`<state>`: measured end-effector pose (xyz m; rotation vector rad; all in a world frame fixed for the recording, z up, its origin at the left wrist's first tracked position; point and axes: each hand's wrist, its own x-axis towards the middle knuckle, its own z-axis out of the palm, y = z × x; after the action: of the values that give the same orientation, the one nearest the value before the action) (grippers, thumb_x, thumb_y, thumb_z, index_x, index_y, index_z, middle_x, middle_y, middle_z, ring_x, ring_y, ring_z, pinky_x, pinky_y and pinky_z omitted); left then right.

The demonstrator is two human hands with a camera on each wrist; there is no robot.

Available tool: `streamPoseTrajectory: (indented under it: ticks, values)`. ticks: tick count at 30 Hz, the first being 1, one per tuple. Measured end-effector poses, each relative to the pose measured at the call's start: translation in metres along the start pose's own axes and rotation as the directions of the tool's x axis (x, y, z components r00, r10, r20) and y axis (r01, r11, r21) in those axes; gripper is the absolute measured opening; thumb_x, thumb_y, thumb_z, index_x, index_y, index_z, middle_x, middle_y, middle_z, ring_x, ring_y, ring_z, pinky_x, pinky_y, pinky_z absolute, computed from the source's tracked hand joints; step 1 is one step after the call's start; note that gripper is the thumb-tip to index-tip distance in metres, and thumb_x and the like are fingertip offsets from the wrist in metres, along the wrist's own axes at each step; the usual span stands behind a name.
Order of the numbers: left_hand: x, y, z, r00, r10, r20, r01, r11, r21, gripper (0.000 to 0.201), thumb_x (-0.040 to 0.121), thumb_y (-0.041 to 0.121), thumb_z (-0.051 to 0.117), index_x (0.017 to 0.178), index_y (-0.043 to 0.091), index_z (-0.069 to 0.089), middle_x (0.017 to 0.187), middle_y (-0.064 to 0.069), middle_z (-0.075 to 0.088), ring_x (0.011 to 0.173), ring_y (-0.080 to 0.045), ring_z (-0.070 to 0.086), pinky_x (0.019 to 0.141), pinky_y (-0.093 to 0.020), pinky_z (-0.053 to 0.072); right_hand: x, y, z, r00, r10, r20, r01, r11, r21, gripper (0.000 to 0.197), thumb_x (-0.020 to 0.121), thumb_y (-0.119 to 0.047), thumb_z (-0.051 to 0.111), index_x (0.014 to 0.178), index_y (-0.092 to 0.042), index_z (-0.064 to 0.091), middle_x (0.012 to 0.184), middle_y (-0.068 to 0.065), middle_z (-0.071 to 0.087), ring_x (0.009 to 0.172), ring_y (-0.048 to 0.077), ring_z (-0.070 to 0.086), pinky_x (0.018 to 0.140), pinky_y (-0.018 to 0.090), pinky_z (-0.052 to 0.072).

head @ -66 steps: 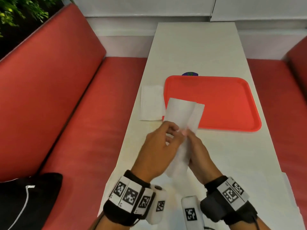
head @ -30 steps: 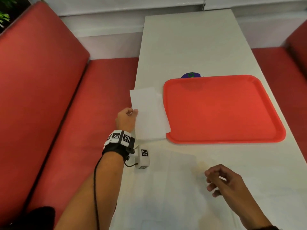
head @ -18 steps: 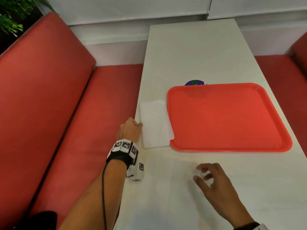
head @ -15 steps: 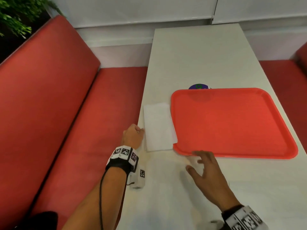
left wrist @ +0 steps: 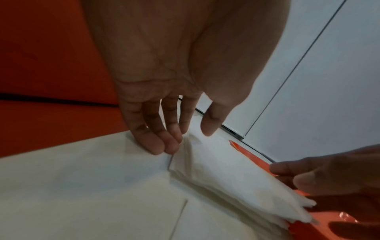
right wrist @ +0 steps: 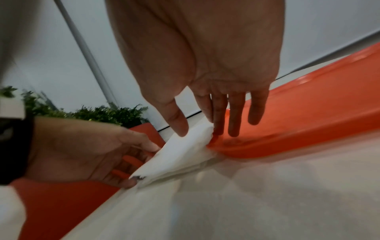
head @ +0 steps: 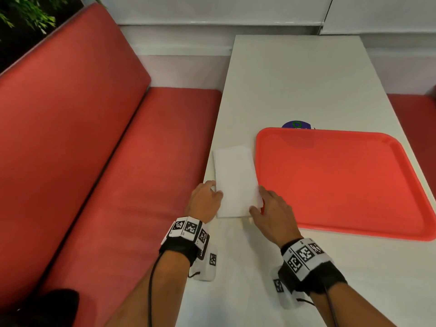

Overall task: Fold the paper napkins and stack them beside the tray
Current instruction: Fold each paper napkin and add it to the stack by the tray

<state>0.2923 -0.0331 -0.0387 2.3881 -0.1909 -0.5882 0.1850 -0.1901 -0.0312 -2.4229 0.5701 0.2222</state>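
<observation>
A stack of folded white napkins [head: 234, 180] lies on the white table [head: 295, 79], against the left rim of the red tray [head: 342, 180]. My left hand [head: 215, 190] sits at the stack's near left edge. Its straight fingers [left wrist: 158, 146] touch that side and the thumb hovers over the top. My right hand [head: 257, 199] is at the near right corner, by the tray rim. In the right wrist view its thumb rests on the top napkin [right wrist: 185, 154] and its straight fingers [right wrist: 234, 123] reach past the edge over the tray [right wrist: 308, 121].
A thin flat white sheet [left wrist: 102, 203] lies on the near table, hard to tell from the top. A purple round thing [head: 297, 125] peeks out behind the tray. A red bench [head: 118, 161] runs along the left, with a black bag [head: 47, 305] on it.
My left hand laid a folded napkin on the stack and stayed at its left edge. My right hand came up from the near table to the stack's right corner.
</observation>
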Motion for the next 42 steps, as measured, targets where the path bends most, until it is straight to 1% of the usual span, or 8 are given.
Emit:
streamPoseTrajectory:
  ticks: [7,11,16,20,28,36,39,42]
  values:
    - [0.006,0.004,-0.002,0.997,-0.037,0.061,0.034,0.998,0.057,0.052,0.102,0.032,0.041,0.152,0.019,0.032,0.13,-0.017,0.048,0.119,-0.032,0.048,0.101,-0.039,0.04,-0.009,0.004,0.008,0.986,-0.123,-0.108,0.104,0.98,-0.167,0.049,0.088,-0.033,0.054,0.135,-0.018,0.056,0.142,-0.002,0.048,0.124,0.026,0.042,0.095,0.041,0.038]
    - [-0.01,0.001,-0.013,1.0,-0.016,0.002,0.016,1.0,0.018,0.053,0.103,0.03,0.041,0.154,0.019,0.029,0.114,-0.008,0.054,0.117,-0.029,0.049,0.098,-0.038,0.04,-0.01,0.012,0.007,0.986,-0.15,-0.072,0.142,0.984,-0.106,0.043,0.095,-0.035,0.051,0.135,-0.022,0.057,0.145,-0.005,0.045,0.124,0.026,0.037,0.098,0.043,0.04]
    - [-0.061,-0.025,-0.025,0.999,0.024,-0.026,-0.021,0.993,0.115,0.027,0.098,0.024,0.051,0.123,0.019,0.06,0.108,-0.001,0.061,0.095,-0.016,0.056,0.08,-0.031,0.045,-0.046,0.036,-0.003,0.924,-0.272,-0.269,0.264,0.962,-0.065,0.033,0.089,-0.025,0.056,0.121,-0.02,0.066,0.125,0.005,0.056,0.105,0.025,0.042,0.09,0.036,0.04]
    - [-0.103,-0.042,-0.001,0.995,-0.002,0.103,-0.033,0.942,0.333,0.028,0.089,0.053,0.059,0.098,0.027,0.055,0.098,0.011,0.058,0.091,-0.013,0.057,0.077,-0.033,0.048,-0.101,0.055,0.009,0.923,-0.328,-0.199,0.299,0.94,-0.164,0.031,0.083,-0.021,0.07,0.114,-0.022,0.068,0.11,0.0,0.059,0.096,0.021,0.048,0.08,0.035,0.048]
    - [-0.101,-0.025,0.034,0.978,0.188,-0.094,-0.111,0.841,0.529,0.048,0.089,0.064,0.05,0.117,0.027,0.057,0.117,0.007,0.058,0.112,-0.018,0.048,0.091,-0.036,0.04,-0.137,0.07,0.032,0.962,-0.221,-0.158,0.198,0.969,-0.146,0.041,0.078,-0.019,0.076,0.117,-0.024,0.067,0.123,0.001,0.059,0.108,0.022,0.059,0.088,0.032,0.052]
    - [-0.127,0.012,0.026,0.941,0.337,0.022,-0.334,0.918,0.212,0.009,0.091,0.02,0.059,0.089,0.024,0.051,0.093,0.005,0.059,0.097,-0.021,0.056,0.08,-0.039,0.049,-0.156,0.063,0.011,0.939,-0.137,-0.316,0.14,0.99,-0.013,0.04,0.085,-0.02,0.069,0.123,-0.029,0.061,0.125,-0.006,0.052,0.114,0.014,0.047,0.091,0.034,0.052]
    - [-0.168,0.047,0.007,0.899,0.431,0.084,-0.427,0.902,-0.059,0.015,0.096,0.018,0.054,0.088,0.025,0.043,0.096,0.014,0.063,0.091,-0.005,0.059,0.078,-0.026,0.05,-0.165,0.061,-0.008,0.967,-0.025,-0.253,0.096,0.958,0.27,0.069,0.082,-0.024,0.073,0.141,-0.036,0.041,0.135,-0.013,0.041,0.124,0.007,0.04,0.099,0.028,0.041]
    - [-0.203,0.085,-0.021,0.851,0.491,0.188,-0.415,0.847,-0.333,0.008,0.1,0.014,0.05,0.093,0.017,0.046,0.074,0.016,0.058,0.061,0.0,0.048,0.058,-0.015,0.037,-0.169,0.058,-0.029,0.995,0.051,-0.088,0.014,0.789,0.615,0.097,0.067,-0.029,0.078,0.147,-0.045,0.026,0.145,-0.022,0.037,0.128,0.0,0.041,0.104,0.024,0.033]
